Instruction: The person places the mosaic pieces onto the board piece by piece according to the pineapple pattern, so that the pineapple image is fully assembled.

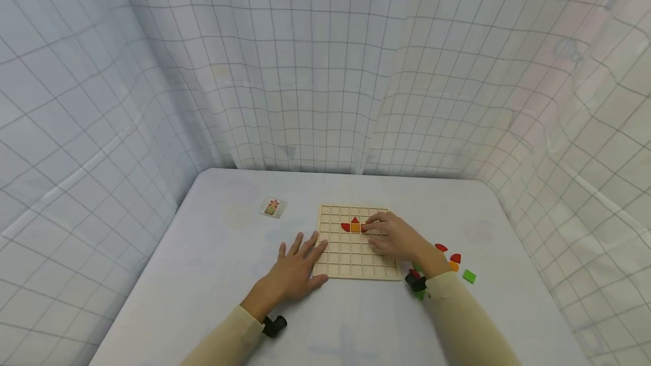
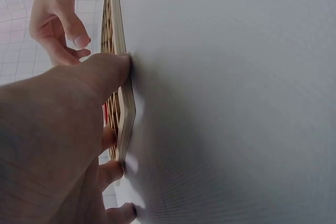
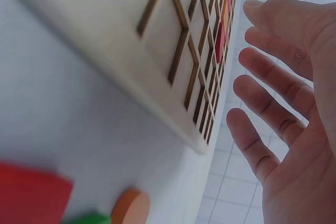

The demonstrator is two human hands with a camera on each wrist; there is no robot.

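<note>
A pale wooden grid board [image 1: 351, 253] lies flat on the white table. In its upper cells sit a red triangle [image 1: 355, 220], an orange square [image 1: 355, 227] below it and a red rounded piece [image 1: 346, 227] to the left. Another red piece [image 1: 363, 228], partly covered by fingertips, is right of the square. My left hand [image 1: 292, 275] rests at the board's left edge, fingers spread, the thumb touching the near corner in the left wrist view. Over the board's right side is my right hand [image 1: 395, 237]; the right wrist view shows its fingers [image 3: 257, 98] extended and apart, holding nothing.
Right of the board lie loose pieces, among them a red one [image 1: 441, 247], an orange round one [image 1: 454, 266] and a green square [image 1: 469, 276]; the right forearm partly hides others. A small picture card [image 1: 273, 207] lies at the back left. Grid-patterned curtains [image 1: 325, 72] surround the table.
</note>
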